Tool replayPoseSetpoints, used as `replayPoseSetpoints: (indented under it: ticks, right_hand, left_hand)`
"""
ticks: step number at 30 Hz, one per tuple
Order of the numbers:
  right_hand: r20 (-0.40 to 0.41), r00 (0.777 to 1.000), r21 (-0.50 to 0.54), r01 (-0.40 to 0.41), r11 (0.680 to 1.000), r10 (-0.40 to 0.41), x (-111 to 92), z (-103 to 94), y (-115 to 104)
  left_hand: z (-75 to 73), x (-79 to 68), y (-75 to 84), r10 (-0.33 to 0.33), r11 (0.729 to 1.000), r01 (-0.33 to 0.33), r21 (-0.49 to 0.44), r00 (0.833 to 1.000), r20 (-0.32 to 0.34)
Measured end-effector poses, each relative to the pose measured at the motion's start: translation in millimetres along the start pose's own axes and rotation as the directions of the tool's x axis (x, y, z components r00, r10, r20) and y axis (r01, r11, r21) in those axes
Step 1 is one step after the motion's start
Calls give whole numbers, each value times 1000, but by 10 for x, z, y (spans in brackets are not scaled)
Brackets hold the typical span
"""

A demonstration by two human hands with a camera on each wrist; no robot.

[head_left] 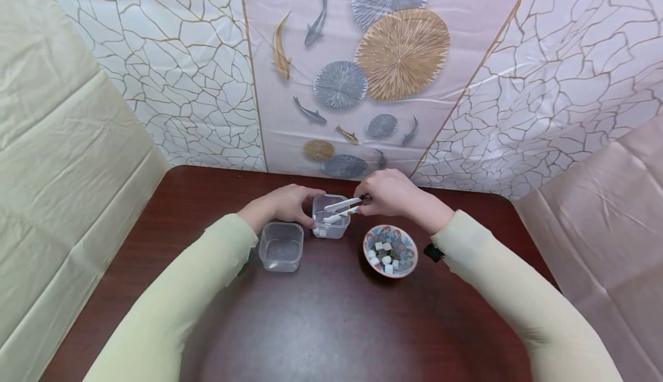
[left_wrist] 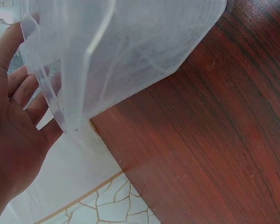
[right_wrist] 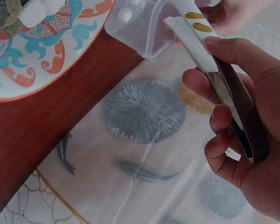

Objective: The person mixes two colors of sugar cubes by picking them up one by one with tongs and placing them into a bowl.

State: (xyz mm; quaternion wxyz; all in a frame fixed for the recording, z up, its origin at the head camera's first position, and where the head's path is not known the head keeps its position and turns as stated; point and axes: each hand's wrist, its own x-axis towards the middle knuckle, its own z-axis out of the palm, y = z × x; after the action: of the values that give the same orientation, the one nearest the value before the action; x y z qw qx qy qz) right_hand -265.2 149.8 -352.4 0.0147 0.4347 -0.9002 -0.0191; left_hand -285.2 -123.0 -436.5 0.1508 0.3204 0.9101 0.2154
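Observation:
My left hand [head_left: 282,202] grips the left side of a clear plastic container [head_left: 339,232], with thumb and fingers at its edge. In my right hand [head_left: 389,192] I hold tongs [right_wrist: 228,88] with dark metal handles and white ends marked with gold ovals. Their tips stand apart over the container. A small white piece [right_wrist: 125,15] lies inside it. To the near right, a patterned bowl [right_wrist: 42,70] holds several white cubes [head_left: 387,260] among dark leaf-like pieces.
A second clear container [head_left: 281,249] stands to the left, close to my left wrist. The dark red wooden table [head_left: 311,324] ends at the back against a patterned cloth [head_left: 207,83]. Pale cloth walls [head_left: 62,169] flank the sides.

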Motion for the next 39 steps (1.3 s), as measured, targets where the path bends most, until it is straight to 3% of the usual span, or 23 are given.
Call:
replayPoseSetpoints:
  ticks: [15,39]
  right_hand:
    - [153,988,-45,6,999,1,334,168,-73]
    - [141,987,-85,-62,994,73,435,269,-33]
  left_hand:
    - [-5,19,12,-9,1000,9,1,1000,1]
    - [15,25,-3,-19,1000,19,20,1000,-4]
